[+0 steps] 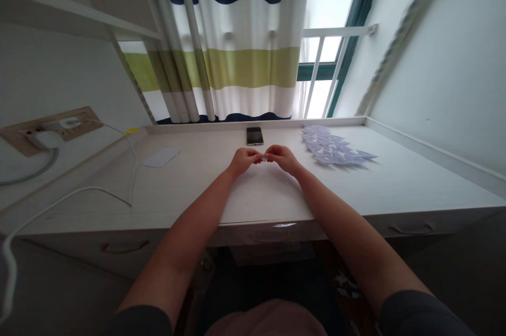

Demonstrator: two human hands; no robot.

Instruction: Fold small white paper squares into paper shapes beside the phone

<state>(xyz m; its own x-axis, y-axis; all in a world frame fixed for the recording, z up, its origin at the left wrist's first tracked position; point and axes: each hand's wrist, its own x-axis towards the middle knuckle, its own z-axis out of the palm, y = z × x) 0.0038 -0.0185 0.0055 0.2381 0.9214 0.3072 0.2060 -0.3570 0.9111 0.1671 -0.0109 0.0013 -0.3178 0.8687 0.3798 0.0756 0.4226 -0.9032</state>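
- The left hand (244, 160) and right hand (281, 157) meet over the middle of the counter (253, 194), just in front of the phone (255, 136).
- A small piece of paper (263, 159) sits between the two hands; each grip is pinched on one end of it, fingertips nearly touching. The paper is too small to make out its shape.
- The phone lies flat, screen dark, at the back edge of the counter, near the striped curtain (233, 51).
- To the right of the phone, a pile of folded paper pieces (332, 149) is spread on the counter, well apart from the hands.
- To the left of the phone, a single flat white sheet (161, 157) lies alone.
- Further left of the phone, a white cable (98, 191) runs across the counter from a wall socket strip (59, 125).
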